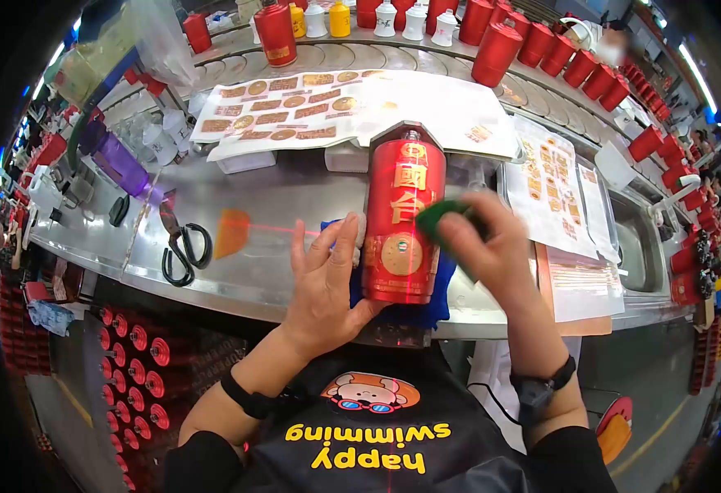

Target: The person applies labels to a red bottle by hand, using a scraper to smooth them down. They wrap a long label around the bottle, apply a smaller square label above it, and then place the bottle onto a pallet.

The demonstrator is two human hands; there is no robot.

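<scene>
A red bottle (pixel 404 222) with gold characters and a round gold decal lies over a blue cloth (pixel 442 306), its base toward me. My left hand (pixel 325 287) is at the bottle's left side, fingers stretched upward and thumb against its lower end. A pale object (pixel 359 232), partly hidden, sits beside the left fingertips. Somewhat blurred, my right hand (pixel 488 242) grips a green scraper (pixel 442 218) against the bottle's right side.
Decal sheets (pixel 294 111) lie behind the bottle, and more decals (pixel 553 185) rest at the right. Black-handled scissors (pixel 184 246) and an orange scraper (pixel 231 232) lie on the left. Red bottles (pixel 497 53) stand along the conveyor (pixel 360 56). A sink (pixel 644 242) is far right.
</scene>
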